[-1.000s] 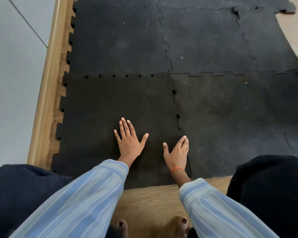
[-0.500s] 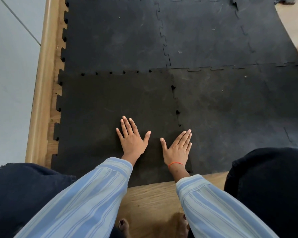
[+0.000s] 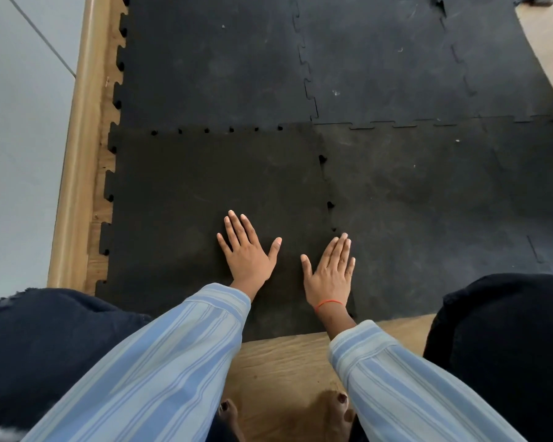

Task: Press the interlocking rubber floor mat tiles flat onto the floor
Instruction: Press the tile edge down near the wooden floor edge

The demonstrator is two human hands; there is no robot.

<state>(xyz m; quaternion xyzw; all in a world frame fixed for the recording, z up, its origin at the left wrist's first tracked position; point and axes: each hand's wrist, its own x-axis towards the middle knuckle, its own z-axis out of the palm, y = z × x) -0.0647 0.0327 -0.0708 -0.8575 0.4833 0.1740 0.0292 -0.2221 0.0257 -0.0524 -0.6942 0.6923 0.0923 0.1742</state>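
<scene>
Both palms down on the near-left mat tile (image 3: pixel 186 199), lower centre of the frame. Left hand (image 3: pixel 248 255) flat with fingers spread, thumb angled out to the right. Right hand (image 3: pixel 329 275) flat too, fingers held closer together, lying beside the jigsaw seam (image 3: pixel 328 193) with the near-right tile (image 3: pixel 428 202); thin orange band (image 3: pixel 329 303) at that wrist. Nothing gripped by either hand. Small gaps open along the seam above the right hand and along the tile's top edge. Two more tiles (image 3: pixel 211 65) joined across the upper frame. Wooden floor (image 3: pixel 281 362) bare along the bottom edge, grey wall (image 3: pixel 16 138) at left.
</scene>
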